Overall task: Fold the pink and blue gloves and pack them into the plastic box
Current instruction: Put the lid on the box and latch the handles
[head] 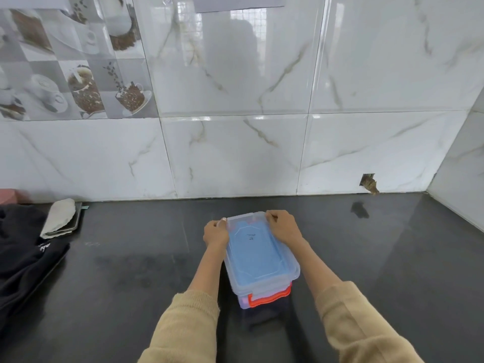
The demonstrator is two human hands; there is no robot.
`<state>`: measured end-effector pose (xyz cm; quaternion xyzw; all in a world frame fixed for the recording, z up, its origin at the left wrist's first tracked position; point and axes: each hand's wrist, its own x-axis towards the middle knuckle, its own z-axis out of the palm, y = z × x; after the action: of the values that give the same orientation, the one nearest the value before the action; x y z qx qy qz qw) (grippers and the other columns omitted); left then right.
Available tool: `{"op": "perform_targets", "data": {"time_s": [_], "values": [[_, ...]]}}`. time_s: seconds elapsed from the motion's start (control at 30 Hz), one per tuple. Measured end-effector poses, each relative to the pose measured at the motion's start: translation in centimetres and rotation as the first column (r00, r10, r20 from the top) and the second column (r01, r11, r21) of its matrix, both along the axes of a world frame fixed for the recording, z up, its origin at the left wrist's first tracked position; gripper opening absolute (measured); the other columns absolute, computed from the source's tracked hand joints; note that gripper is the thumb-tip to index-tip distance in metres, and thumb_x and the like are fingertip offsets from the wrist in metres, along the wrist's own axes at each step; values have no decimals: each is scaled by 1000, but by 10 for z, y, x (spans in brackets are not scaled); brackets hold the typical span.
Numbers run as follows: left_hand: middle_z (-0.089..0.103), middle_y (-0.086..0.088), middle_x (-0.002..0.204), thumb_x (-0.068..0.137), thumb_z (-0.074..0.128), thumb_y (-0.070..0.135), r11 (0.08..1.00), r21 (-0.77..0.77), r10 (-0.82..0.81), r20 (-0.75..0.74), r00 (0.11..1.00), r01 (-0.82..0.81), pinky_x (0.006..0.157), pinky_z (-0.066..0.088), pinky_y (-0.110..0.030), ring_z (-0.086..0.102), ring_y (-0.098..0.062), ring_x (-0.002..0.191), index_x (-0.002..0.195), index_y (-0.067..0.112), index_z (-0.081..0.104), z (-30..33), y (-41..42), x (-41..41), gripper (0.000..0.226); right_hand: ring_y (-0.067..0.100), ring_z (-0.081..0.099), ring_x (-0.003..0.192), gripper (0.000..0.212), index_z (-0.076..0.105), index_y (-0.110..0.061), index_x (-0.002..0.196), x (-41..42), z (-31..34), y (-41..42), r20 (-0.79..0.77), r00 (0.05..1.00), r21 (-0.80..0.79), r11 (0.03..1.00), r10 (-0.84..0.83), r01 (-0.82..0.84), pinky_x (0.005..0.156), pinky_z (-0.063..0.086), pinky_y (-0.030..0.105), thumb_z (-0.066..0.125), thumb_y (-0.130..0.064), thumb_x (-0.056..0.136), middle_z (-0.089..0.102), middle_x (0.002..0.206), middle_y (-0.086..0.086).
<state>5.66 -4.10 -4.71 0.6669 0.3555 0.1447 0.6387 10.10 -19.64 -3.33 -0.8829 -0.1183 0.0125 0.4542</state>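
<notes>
Both grips closed on the far end of the lidded plastic box [260, 255]: left hand [215, 233] at the far-left corner, right hand [282, 226] at the far-right corner.

Table [379, 258]: dark, glossy, and the box stands on it centrally, just in front of the person. Box: clear, rectangular, lid [258, 247] seated on top; blue glove material [255, 258] shows through the lid, a trace of pink low at the near end. Near-end latch [269, 296], orange, lies down against the wall and appears fastened. Whether a far latch exists under the fingers cannot be told. Judgement: folding and packing are done; the step in hand is closing the far end. The next move calls for firm downward pressure at both far corners until the lid seats, then release of both hands.
</notes>
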Motion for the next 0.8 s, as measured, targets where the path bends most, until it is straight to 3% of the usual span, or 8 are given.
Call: {"op": "perform_targets", "data": {"time_s": [0.07, 0.13, 0.2, 0.3, 0.37, 0.6, 0.73, 0.8], "values": [[60, -17, 116, 99, 44, 25, 989, -74, 130, 28, 991, -127, 79, 44, -34, 55, -28, 93, 110, 3, 56, -2, -4, -9, 28, 18, 39, 57, 34, 50, -11, 60, -13, 2, -14, -65, 996, 113, 992, 66, -58, 59, 36, 33, 42, -16, 92, 49, 58, 6], [57, -13, 126, 101, 39, 25, 971, -78, 231, 43, 972, -227, 98, 44, -39, 55, -31, 111, 123, 9, 52, -6, -7, -16, 31, 26, 61, 78, 28, 70, -6, 86, -27, -3, -28, -110, 993, 275, 958, -51, 80, 77, 48, 39, 46, -17, 95, 69, 85, 13], [54, -10, 133, 102, 32, 25, 948, -80, 310, 33, 950, -307, 110, 34, -48, 51, -31, 121, 131, 17, 47, -7, -12, -25, 34, 23, 57, 116, 34, 61, -1, 122, -44, -11, -39, -186, 941, 435, 836, -282, 336, 99, 42, 30, 48, -21, 97, 63, 125, 11], [49, -5, 141, 103, 23, 24, 891, -110, 446, 35, 894, -440, 115, 24, -51, 45, -30, 129, 136, 21, 43, -4, -29, -41, 39, 19, 50, 126, 37, 55, -4, 130, -78, -24, -41, -300, 813, 588, 575, -499, 569, 99, 33, 23, 46, -21, 98, 57, 135, 7], [44, -3, 146, 103, 20, 23, 865, -66, 500, 35, 865, -497, 118, 17, -51, 41, -28, 134, 140, 20, 39, -3, -46, -54, 41, 17, 48, 128, 38, 52, -5, 132, -103, -36, -31, -334, 804, 641, 507, -491, 576, 101, 32, 22, 46, -19, 97, 54, 138, 6], [22, -2, 158, 102, 27, 31, 926, 307, 179, 150, 972, -218, 120, 3, -38, 10, -18, 148, 151, 15, 18, -38, -80, -115, 52, 14, 35, 139, 57, 28, -21, 148, -136, -51, -14, -209, 885, 607, 654, -417, 451, 114, 28, 32, 49, -32, 96, 37, 151, -4], [14, 2, 160, 100, 30, 37, 957, 274, 32, 211, 977, -90, 122, 11, -40, 9, -14, 148, 152, 21, 11, -40, -71, -125, 57, 14, 39, 137, 58, 33, -21, 146, -138, -51, -18, -210, 883, 611, 649, -419, 453, 114, 31, 34, 53, -35, 94, 42, 148, -4], [14, 3, 160, 101, 31, 34, 961, 268, -5, 240, 971, -61, 120, 12, -30, 12, -13, 147, 152, 20, 11, -36, -66, -125, 57, 15, 43, 134, 56, 37, -21, 144, -139, -50, -18, -244, 869, 631, 610, -430, 479, 110, 33, 31, 55, -34, 93, 46, 145, -3]]}}
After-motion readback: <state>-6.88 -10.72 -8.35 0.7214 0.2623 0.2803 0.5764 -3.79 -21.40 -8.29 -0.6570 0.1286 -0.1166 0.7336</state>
